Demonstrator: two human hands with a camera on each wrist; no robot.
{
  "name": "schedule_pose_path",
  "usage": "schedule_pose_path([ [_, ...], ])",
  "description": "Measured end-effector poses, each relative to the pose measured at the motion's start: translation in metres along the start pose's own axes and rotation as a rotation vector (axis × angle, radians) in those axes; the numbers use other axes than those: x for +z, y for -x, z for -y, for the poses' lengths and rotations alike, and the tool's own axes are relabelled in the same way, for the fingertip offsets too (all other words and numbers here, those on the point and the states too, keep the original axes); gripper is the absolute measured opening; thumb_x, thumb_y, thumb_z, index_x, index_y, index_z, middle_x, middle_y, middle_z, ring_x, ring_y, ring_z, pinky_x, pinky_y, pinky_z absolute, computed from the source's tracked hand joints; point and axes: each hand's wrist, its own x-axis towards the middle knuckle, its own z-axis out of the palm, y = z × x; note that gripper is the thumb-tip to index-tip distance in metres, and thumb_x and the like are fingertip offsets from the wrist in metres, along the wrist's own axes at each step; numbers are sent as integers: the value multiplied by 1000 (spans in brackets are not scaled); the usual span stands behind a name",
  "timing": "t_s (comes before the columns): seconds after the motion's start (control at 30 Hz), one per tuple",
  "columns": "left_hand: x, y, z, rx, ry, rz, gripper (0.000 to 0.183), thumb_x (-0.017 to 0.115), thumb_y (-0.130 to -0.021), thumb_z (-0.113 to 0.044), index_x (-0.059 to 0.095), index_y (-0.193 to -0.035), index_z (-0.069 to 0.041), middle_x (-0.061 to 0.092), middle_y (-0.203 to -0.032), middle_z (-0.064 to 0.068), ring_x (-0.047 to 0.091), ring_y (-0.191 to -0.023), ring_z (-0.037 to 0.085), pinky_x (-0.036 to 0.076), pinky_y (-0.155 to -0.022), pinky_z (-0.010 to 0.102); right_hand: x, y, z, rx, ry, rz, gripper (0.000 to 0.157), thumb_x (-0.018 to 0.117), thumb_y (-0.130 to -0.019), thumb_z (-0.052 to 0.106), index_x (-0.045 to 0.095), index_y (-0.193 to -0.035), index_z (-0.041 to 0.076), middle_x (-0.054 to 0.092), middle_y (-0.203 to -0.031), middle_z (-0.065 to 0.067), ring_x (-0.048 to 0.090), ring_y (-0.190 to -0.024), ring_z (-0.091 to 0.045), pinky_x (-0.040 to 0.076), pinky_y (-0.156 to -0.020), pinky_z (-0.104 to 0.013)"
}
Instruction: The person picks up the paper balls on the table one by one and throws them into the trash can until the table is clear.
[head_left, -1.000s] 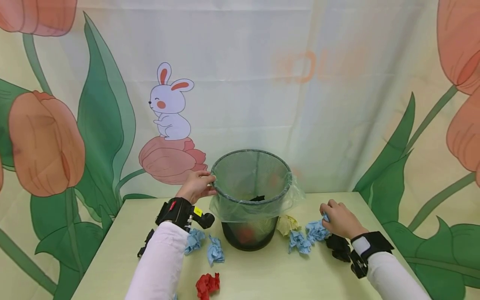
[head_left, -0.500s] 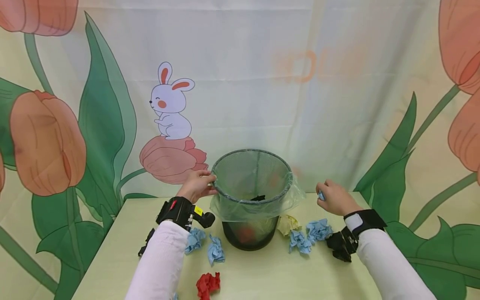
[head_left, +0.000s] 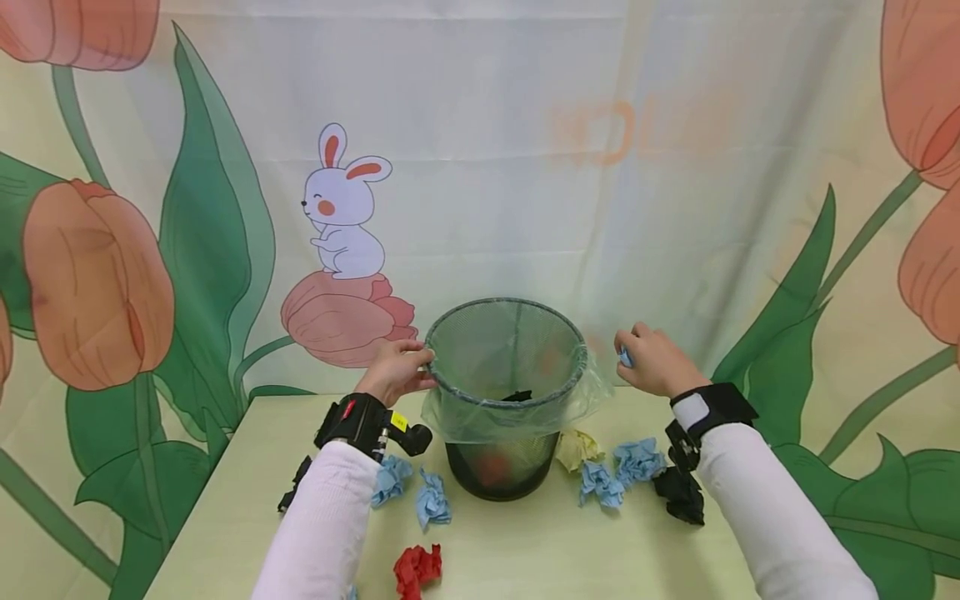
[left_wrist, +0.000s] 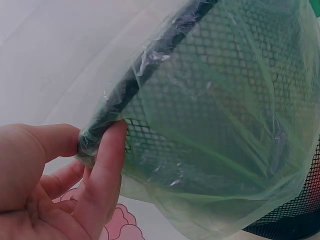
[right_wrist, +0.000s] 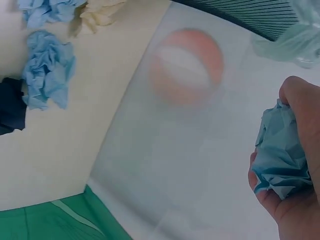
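Note:
A black mesh wastebasket (head_left: 498, 475) lined with a translucent green bag (head_left: 480, 423) stands on the table; some dark and reddish pieces show inside it. My left hand (head_left: 395, 372) pinches the basket's rim at its left side; in the left wrist view the thumb and fingers (left_wrist: 107, 165) clasp the rim and liner. My right hand (head_left: 656, 360) is in the air to the right of the basket, above the table's far edge. It grips a crumpled blue paper ball (right_wrist: 282, 152), mostly hidden by the fingers in the head view.
Right of the basket lie a yellow paper ball (head_left: 577, 450), two blue paper balls (head_left: 637, 461) and a black one (head_left: 680, 495). Left and front are blue balls (head_left: 432, 500), a red ball (head_left: 417, 570) and a black piece (head_left: 295, 485). A printed curtain (head_left: 480, 167) hangs behind the table.
My right hand has lifted from beside the blue and black balls and moved up and left toward the basket, carrying the blue paper ball. My left hand keeps its place on the rim.

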Motion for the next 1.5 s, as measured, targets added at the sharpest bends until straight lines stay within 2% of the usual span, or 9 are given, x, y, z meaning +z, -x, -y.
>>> schedule_pose_path([
  [0.27, 0, 0, 0, -11, 8, 7, 44, 50, -95, -16, 37, -135, -2, 46, -106, 11, 56, -76, 17, 55, -67, 24, -21, -19, 15, -18, 24, -28, 12, 60, -85, 13, 54, -94, 7, 50, -89, -15, 48, -74, -30, 44, -69, -43],
  [0.43, 0, 0, 1, -6, 2, 7, 44, 49, -95, -16, 36, -135, -2, 47, -106, 12, 56, -76, 18, 56, -67, 24, -31, -30, 26, -19, 41, -14, 14, 60, -87, 15, 54, -97, 7, 50, -93, -16, 49, -79, -32, 44, -74, -44],
  [0.77, 0, 1, 1, 8, 22, 18, 46, 49, -96, -14, 33, -137, -1, 44, -110, 12, 54, -75, 17, 55, -64, 21, -43, -45, 50, -54, 46, 2, 18, 60, -88, 16, 54, -102, 8, 50, -99, -17, 50, -84, -33, 45, -73, -42],
  [1.07, -1, 2, 1, 6, 17, 13, 46, 49, -96, -15, 34, -136, -2, 44, -110, 11, 54, -77, 18, 55, -65, 21, -44, -55, 73, -119, 97, 34, 18, 59, -88, 19, 53, -103, 10, 49, -103, -15, 50, -86, -33, 46, -72, -39],
  [1.3, 0, 2, 1, 11, 24, 16, 45, 49, -96, -15, 34, -136, -1, 43, -108, 11, 53, -75, 17, 55, -63, 21, -45, -60, 87, -155, 93, 23, 17, 57, -89, 19, 53, -104, 11, 48, -103, -13, 48, -85, -30, 44, -69, -36],
  [1.5, 1, 1, 0, 9, 27, 15, 45, 49, -96, -14, 35, -136, -1, 44, -107, 11, 54, -74, 17, 55, -63, 21, -46, -63, 101, -194, 74, 35, 19, 56, -90, 19, 53, -107, 11, 49, -104, -12, 48, -86, -30, 45, -71, -36],
])
